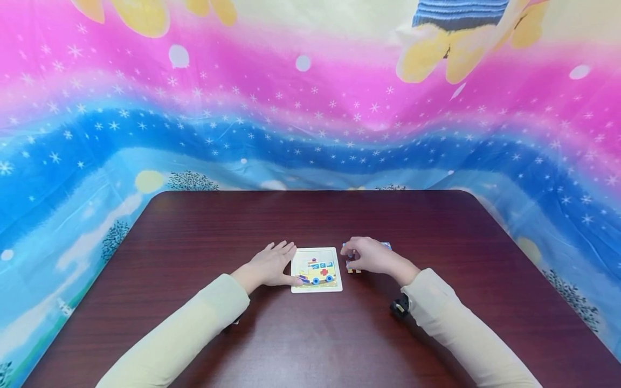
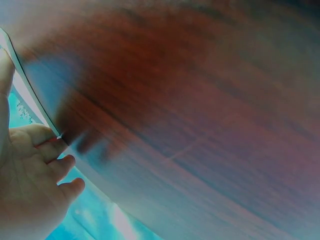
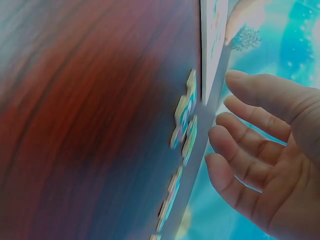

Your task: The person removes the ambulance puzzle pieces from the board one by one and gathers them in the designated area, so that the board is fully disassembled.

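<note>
From where I stand, the ambulance jigsaw tray [image 1: 317,290] lies flat on the dark reddish-brown table [image 1: 310,339], just below the middle of the head view. Its pale rim surrounds a yellow ambulance [image 1: 324,271] with a red cross and blue wheels; the upper part inside the rim looks plain and pale.

The left hand [image 1: 271,267] is at the tray's left edge, fingers straight and spread, its thumb reaching over the lower left part of the rim. It grasps nothing, just steadies a flat touch there.

Right of the tray, the right hand [image 1: 373,256] hovers over the loose puzzle pieces [image 1: 358,271]. Its fingers are loosely bent, and in the right wrist view they are released, with a gap between them and the pieces, which run in a broken line down the centre of that frame.

Both arms come in from the lower corners of the head view in cream sleeves [image 1: 184,326], and a black device [image 1: 400,307] sits by the right cuff. Behind the table hangs a pink and blue snowflake cloth [image 1: 310,108].
</note>
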Available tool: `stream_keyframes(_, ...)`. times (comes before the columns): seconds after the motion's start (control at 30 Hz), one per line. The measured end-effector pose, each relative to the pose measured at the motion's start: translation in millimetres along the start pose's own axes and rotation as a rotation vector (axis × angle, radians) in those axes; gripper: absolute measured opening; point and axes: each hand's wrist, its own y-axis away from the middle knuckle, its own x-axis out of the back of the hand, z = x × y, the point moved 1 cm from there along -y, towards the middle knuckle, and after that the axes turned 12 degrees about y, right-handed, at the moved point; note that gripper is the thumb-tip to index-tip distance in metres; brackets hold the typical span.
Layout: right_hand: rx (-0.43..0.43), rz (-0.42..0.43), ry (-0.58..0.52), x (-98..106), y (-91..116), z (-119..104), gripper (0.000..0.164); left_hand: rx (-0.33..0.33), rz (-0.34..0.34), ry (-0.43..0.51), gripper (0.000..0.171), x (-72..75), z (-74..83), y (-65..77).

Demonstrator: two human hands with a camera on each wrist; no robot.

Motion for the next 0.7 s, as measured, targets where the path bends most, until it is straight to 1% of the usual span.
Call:
stream_keyframes(0.2, -0.008, -0.019, -0.008, 0.8, -7.2, -13.2, 0.029, 0.002, 0.000, -0.002, 0.091, -0.1, 0.0, -0.1)
stream_keyframes(0.37, -0.005, -0.047, -0.004, -1.6, -13.6, -22.3, 0.029, 0.007, -0.002, -0.002, 0.091, 0.1, 0.1, -0.2)
stream_keyframes(0.5, 0.017, -0.062, -0.014, -4.0, -18.6, -29.2, 0.028, 0.010, -0.002, 0.008, 0.091, -0.5, -0.6, -0.9)
stream_keyframes(0.7, 0.037, -0.074, -0.009, -8.9, -25.5, -37.8, 0.032, 0.013, -0.003, 0.001, 0.092, -0.2, -0.8, -0.8)
